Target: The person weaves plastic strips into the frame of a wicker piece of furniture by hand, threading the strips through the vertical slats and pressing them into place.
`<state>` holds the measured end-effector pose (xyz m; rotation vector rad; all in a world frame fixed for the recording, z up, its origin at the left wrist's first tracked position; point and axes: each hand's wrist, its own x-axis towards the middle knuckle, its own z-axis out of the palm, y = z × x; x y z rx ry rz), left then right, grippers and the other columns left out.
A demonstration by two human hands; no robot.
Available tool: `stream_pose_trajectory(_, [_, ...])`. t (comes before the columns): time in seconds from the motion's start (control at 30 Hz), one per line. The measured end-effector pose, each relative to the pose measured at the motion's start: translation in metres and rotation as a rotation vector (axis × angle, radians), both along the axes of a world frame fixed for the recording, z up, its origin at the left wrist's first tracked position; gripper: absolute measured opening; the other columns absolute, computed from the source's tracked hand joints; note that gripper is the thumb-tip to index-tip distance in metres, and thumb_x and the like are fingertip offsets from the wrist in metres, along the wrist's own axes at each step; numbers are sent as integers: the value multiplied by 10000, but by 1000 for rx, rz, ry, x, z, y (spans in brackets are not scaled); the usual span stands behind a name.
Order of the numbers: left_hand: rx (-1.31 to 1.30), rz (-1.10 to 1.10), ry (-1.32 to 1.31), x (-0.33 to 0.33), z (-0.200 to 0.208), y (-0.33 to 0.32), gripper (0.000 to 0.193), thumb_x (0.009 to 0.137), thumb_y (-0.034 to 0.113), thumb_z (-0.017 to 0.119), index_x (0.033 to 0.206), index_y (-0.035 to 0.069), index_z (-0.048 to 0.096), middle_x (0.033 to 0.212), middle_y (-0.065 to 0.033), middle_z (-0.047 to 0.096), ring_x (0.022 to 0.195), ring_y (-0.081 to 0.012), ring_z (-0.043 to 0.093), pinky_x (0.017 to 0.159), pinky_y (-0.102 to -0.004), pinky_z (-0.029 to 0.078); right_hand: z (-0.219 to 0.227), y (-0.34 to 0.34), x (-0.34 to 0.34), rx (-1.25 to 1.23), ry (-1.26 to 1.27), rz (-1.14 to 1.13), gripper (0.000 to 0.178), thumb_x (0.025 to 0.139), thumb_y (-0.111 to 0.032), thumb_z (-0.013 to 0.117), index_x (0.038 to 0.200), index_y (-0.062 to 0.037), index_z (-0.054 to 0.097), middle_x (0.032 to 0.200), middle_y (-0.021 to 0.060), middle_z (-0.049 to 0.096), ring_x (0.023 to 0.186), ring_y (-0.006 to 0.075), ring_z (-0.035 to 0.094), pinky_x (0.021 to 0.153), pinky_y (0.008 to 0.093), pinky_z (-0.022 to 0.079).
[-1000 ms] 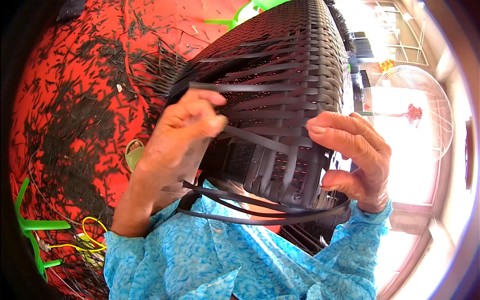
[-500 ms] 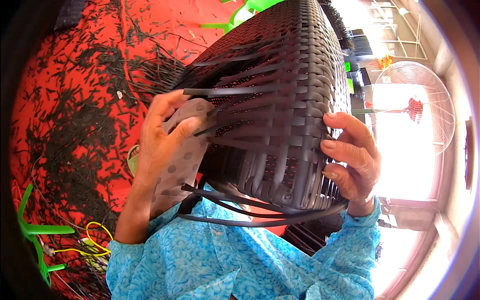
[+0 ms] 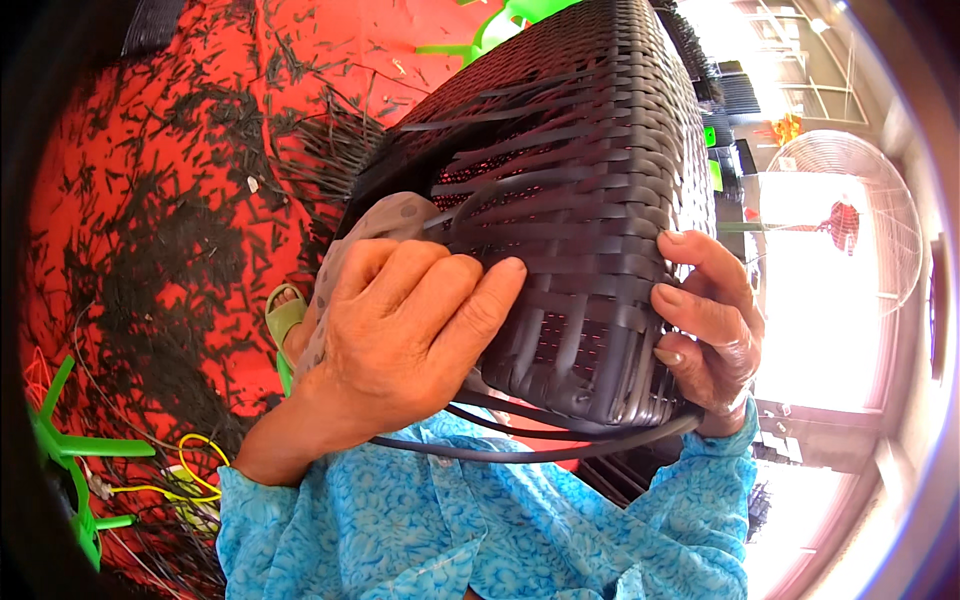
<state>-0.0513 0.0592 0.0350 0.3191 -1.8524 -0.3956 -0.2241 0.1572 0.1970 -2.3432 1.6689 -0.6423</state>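
A large black woven basket (image 3: 640, 190) of flat plastic strips lies tilted in front of me. Loose strip ends (image 3: 540, 185) stick out across its left side, one bending down toward my left hand. My left hand (image 3: 400, 325) is closed at that side, back of the hand up, its thumb stretched along the weave; what the curled fingers hold is hidden. At the right edge, my right hand (image 3: 715, 315) grips the basket with bent fingertips pressed on the rim. Long black strips (image 3: 560, 450) curve below the basket to the heel of that hand. Grey dotted cloth (image 3: 395, 215) shows behind my left hand.
Black strip scraps (image 3: 170, 270) litter the red floor covering (image 3: 235, 130). Bright green plastic legs (image 3: 95, 450) and a yellow cord (image 3: 200, 440) are at lower left. A foot in a green sandal (image 3: 285, 315) is beside my left forearm. A caged fan (image 3: 845, 215) stands at right.
My left hand has moved right and down onto the basket's side, turning back-up with its fingers curled. The strip beside it now bends downward. My right hand keeps its hold.
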Motion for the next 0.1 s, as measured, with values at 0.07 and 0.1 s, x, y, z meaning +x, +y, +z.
stream_pose_trajectory(0.07, [-25,29,-59,-1,3,1,355,668,100,587,1013,32,634,818,-32,545,725,-167,541,637,-307,366,10,2,0,108,42,-49,308,793,-93,682,1098,-69,644,1221,220,514,1007,290,581,742,312,493])
stream_pose_trajectory(0.1, [-39,61,-109,-1,3,-1,364,657,95,605,1013,30,634,827,-30,553,734,-170,544,644,-308,369,19,2,3,228,88,-99,314,800,-85,674,1113,-89,642,1253,197,504,1010,293,580,746,322,497])
